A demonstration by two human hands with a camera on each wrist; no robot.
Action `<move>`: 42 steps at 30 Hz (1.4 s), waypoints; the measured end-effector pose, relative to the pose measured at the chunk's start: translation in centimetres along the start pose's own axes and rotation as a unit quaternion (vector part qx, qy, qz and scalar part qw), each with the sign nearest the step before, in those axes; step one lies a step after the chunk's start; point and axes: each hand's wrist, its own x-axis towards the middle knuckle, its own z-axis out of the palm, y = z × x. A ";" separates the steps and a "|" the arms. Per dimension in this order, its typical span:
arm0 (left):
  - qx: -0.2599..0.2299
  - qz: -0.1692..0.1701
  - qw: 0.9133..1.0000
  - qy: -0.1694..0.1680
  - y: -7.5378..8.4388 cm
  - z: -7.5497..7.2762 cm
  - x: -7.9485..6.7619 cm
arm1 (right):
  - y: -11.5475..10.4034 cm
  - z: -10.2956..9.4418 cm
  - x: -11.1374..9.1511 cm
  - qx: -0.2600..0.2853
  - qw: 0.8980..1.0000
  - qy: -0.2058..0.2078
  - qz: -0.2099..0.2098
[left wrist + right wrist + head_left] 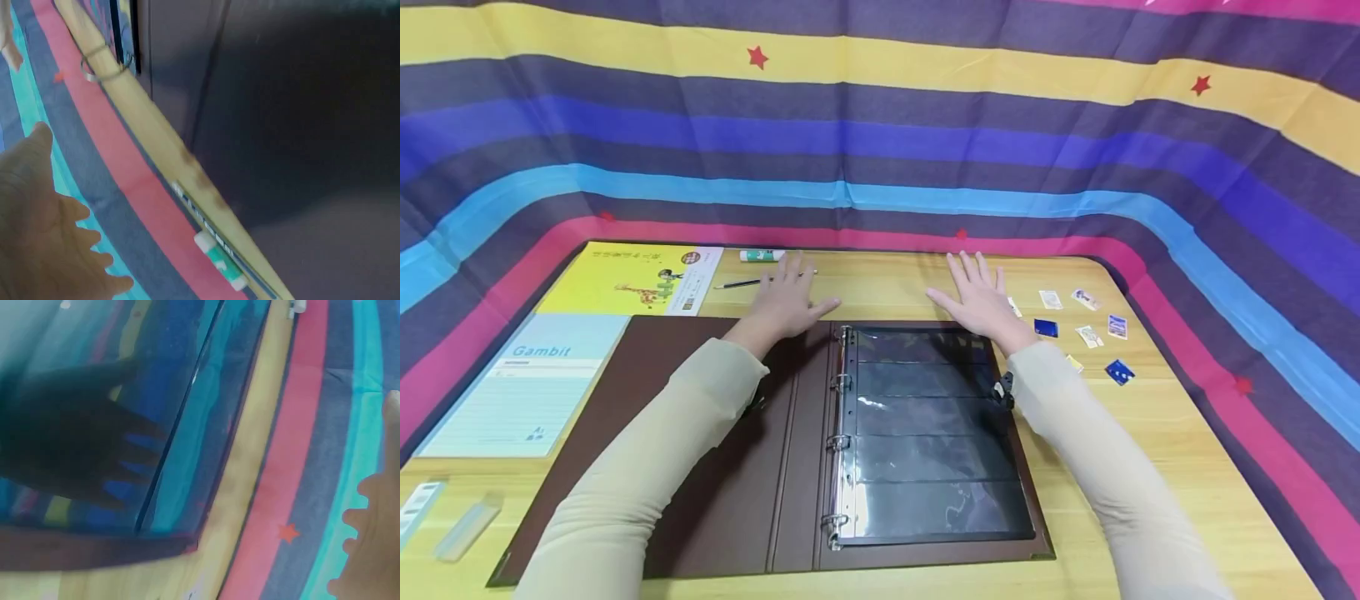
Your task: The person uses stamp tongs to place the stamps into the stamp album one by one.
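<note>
My left hand (786, 300) is spread with straight fingers over the far edge of the brown binder (722, 492), close to a pencil (741, 284) and a glue stick (762, 256). Spread likewise, my right hand (977, 300) is above the binder's far right corner. Neither hand holds anything. The binder lies open, its metal rings (841, 442) carrying a page of clear pockets (936, 458) on a black backing. In the left wrist view the pencil (219, 237) lies alongside the glue stick (220, 261). The right wrist view shows the glossy pockets (169, 444) reflecting a hand and the striped cloth.
Several small stamps (1117, 327) lie scattered at the right. Left of the binder are a yellow booklet (617, 279) and a light blue Gambit notebook (523, 392). An eraser-like block (467, 529) and a blue-white strip (418, 510) lie near front left. Striped cloth (880, 133) surrounds the table.
</note>
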 end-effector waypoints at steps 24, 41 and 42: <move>-0.053 0.210 0.976 0.013 3.7 4.1 -0.2 | 9.6 -2.3 -15.6 0.164 0.985 -0.008 0.053; -0.175 0.150 0.972 -0.050 3.4 4.7 1.1 | 11.9 -0.5 -19.8 0.107 0.989 -0.090 0.039; -0.177 0.146 0.972 -0.050 3.4 4.8 1.2 | 11.9 -0.4 -19.7 0.107 0.989 -0.092 0.040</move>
